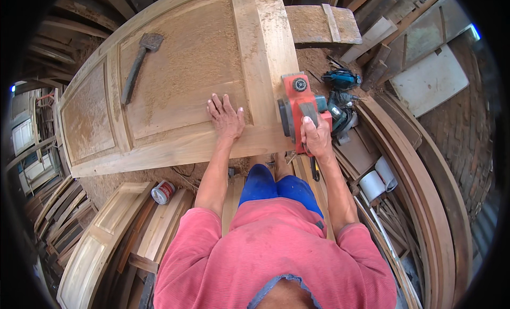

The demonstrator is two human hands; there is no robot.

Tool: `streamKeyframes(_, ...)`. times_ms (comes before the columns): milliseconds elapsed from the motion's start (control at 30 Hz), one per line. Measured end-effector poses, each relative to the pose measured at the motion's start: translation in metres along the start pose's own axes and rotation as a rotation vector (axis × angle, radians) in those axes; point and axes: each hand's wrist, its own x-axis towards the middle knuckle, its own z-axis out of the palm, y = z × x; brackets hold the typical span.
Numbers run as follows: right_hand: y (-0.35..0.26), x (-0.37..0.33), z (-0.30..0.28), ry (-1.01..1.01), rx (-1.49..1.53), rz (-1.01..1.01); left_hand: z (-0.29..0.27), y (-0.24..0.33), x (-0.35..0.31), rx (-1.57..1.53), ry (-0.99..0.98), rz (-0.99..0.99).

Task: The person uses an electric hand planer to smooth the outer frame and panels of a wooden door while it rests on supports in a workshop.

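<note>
A wooden panelled door (175,154) lies flat in front of me, strewn with sawdust and shavings. My left hand (226,117) rests on its panel with the fingers spread and holds nothing. At the door's right edge, my right hand (317,138) is wrapped round the black handle of a red electric planer (291,99). The planer sits on the frame near the door's right corner; its underside is hidden. A hammer (139,68) with a dark handle and a blocky head lies on the door, farther left.
Right of the planer lie teal power tools, one a round-bodied tool (341,78). Long curved-looking planks (419,171) and a white roll (372,185) are on the right. A can (163,192) stands on boards at lower left, near another panelled wooden piece (103,235).
</note>
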Motion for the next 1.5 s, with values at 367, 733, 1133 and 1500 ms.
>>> streamKeyframes(367, -0.017, 0.047, 0.011, -0.003, -0.026, -0.013, -0.003, 0.001, 0.0, -0.006, 0.018, -0.004)
streamKeyframes(733, -0.035, 0.092, 0.019, 0.005, -0.026, -0.061, -0.007, 0.003, 0.0, -0.031, 0.019, 0.005)
streamKeyframes(1133, -0.052, 0.135, 0.026, 0.011, -0.068, -0.095, -0.005, 0.024, 0.115, -0.212, 0.004, -0.093)
streamKeyframes(1500, -0.067, 0.183, 0.029, 0.024, -0.059, -0.086, 0.009, 0.075, 0.176, -0.21, 0.007, -0.288)
